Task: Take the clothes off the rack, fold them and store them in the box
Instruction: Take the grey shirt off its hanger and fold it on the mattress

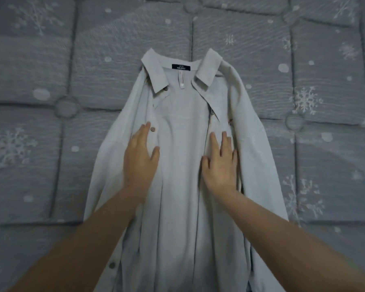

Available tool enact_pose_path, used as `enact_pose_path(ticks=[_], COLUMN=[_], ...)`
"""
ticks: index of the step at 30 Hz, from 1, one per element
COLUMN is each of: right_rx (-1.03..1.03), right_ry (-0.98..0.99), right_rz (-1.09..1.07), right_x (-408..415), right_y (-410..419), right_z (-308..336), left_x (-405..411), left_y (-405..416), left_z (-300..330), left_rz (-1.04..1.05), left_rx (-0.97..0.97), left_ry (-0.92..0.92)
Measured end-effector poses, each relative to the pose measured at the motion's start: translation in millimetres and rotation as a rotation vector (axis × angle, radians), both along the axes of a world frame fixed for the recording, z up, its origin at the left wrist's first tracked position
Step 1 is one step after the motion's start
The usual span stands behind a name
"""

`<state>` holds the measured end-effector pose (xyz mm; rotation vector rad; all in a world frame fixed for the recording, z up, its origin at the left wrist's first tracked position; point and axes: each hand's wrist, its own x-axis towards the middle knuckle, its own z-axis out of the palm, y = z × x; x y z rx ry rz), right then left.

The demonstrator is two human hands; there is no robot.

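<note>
A pale grey collared shirt (183, 148) lies face up and unbuttoned on the quilted surface, collar at the far end with a dark label inside the neck. Its two front panels lie apart, showing the inside back. My left hand (140, 159) rests flat on the left front panel beside a button, fingers straight. On the edge of the right front panel my right hand (220, 165) presses flat with fingers spread. Both sleeves lie tucked along the shirt's sides. No rack or box is in view.
A grey quilted mattress (40, 81) with white snowflake and dot print fills the whole view under and around the shirt. Stitched seams divide it into squares.
</note>
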<state>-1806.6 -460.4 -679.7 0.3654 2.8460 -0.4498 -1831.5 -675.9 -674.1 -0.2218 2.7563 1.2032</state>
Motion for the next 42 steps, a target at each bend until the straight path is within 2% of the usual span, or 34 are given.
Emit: enact_pose_path(ticks=[2,8,11,13,17,20,24,27,29,32,34,37,40,42], right_rx=[-0.022,-0.123,-0.268,-0.44,-0.727,-0.803,-0.867,-0.849,-0.767,-0.675,-0.742,-0.743,-0.638,-0.489], right_ry=[-0.022,-0.104,-0.026,0.011,-0.065,-0.209,-0.38,-0.29,-0.244,-0.363,-0.511,-0.634,-0.62,-0.511], right_rz=[-0.011,0.055,0.005,-0.02,-0.138,-0.403,-0.653,-0.753,-0.756,-0.801,-0.842,-0.798,-0.725,-0.653], right_x=[54,160,157,151,121,93,77,81,85,98,114,146,175,192], right_y=[-15,-59,-77,-98,-142,-165,-166,-143,-116,-84,-77,-77,-84,-85], right_z=[3,21,35,46,69,84,92,94,92,82,73,62,62,60], left_x=[50,145,160,182,207,201,197,193,188,180,172,159,143,133], left_y=[-10,-26,-35,-49,-69,-66,-35,-14,-12,-23,-37,-62,-80,-88], left_z=[1,24,28,29,33,58,90,99,97,78,58,34,21,19], left_rz=[0.036,0.271,0.312,0.24,0.195,0.197,-0.045,-0.131,-0.06,0.132,0.208,0.248,0.285,0.249], left_rx=[-0.137,-0.191,-0.283,-0.387,-0.491,-0.347,-0.13,0.242,0.345,0.222,-0.021,-0.355,-0.398,-0.44], left_ry=[0.008,-0.122,-0.2,-0.234,-0.132,-0.093,-0.069,-0.221,-0.24,-0.031,0.017,-0.139,-0.334,-0.342])
